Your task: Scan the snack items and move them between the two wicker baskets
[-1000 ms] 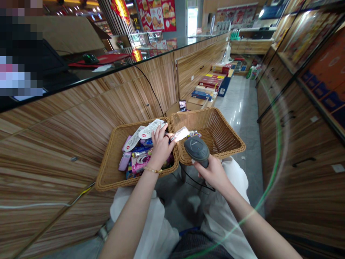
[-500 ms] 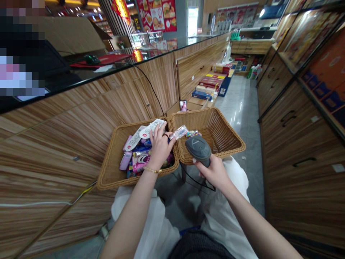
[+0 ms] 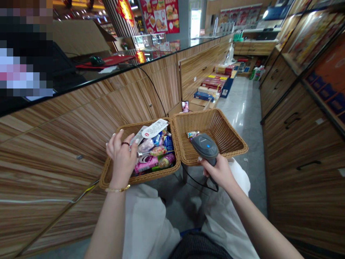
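Observation:
My left hand (image 3: 122,153) is over the left side of the left wicker basket (image 3: 176,158), fingers spread and nothing visible gripped. Beside its fingertips lie a white printed card (image 3: 155,128) with a rounded end and a clear, pale-pink packet (image 3: 146,145). Under and around these are several small wrapped goods, among them a pink pack (image 3: 145,164). My right hand (image 3: 219,172) is wrapped round the handle of a dark grey barcode scanner (image 3: 205,145), whose blue light is lit. The scanner's head hangs over the right wicker basket (image 3: 231,138), near a small colourful packet (image 3: 193,134).
A wooden counter (image 3: 151,82) with a dark glossy top runs along the left. Behind the baskets stands a phone (image 3: 185,106) with a lit screen. Stacked boxes (image 3: 212,83) sit farther along the aisle. Drawer cabinets (image 3: 296,151) line the right. A blurred-out person is at upper left.
My left hand has moved left from between the baskets and no longer holds the clear packet there. The scanner's blue light has come on; my right hand has barely moved.

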Motion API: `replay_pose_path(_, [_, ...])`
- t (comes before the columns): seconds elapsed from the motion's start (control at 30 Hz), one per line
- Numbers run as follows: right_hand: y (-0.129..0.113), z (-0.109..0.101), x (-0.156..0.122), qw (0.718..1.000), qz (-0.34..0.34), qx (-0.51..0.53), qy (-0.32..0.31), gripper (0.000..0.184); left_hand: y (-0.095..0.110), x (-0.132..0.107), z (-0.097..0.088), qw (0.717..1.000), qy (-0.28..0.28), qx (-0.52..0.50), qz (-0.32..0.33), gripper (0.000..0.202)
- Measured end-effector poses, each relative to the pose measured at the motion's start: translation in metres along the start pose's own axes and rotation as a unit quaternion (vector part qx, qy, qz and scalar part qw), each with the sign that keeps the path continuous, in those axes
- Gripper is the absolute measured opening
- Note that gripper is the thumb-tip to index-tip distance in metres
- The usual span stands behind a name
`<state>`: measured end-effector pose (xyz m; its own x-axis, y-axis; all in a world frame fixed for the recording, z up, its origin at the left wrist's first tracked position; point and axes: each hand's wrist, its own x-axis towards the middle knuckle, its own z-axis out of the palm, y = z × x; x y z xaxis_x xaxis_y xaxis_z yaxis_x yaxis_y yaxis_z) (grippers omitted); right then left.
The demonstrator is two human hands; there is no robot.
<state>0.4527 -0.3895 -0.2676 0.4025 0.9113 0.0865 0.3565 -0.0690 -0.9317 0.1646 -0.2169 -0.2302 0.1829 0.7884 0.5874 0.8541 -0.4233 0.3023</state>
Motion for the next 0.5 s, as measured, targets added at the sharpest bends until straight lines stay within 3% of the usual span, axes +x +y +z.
replay_pose_path(0.13, [0.003, -0.002, 0.004, 0.999, 0.018, 0.041, 0.011, 0.031, 0.012, 0.003, 0.006, 1.0, -0.017, -0.007, 0.02, 0.044])
replay_pose_path(0.3, [-0.001, -0.016, 0.015, 0.988, 0.027, 0.148, 0.029, 0.032, 0.055, 0.02, 0.031, 0.994, -0.049, -0.025, 0.093, 0.038])
replay_pose_path(0.5, [0.001, -0.034, 0.031, 0.967, 0.027, 0.246, 0.06, 0.037, 0.117, 0.046, 0.085, 0.952, -0.19, 0.021, 0.239, 0.04])
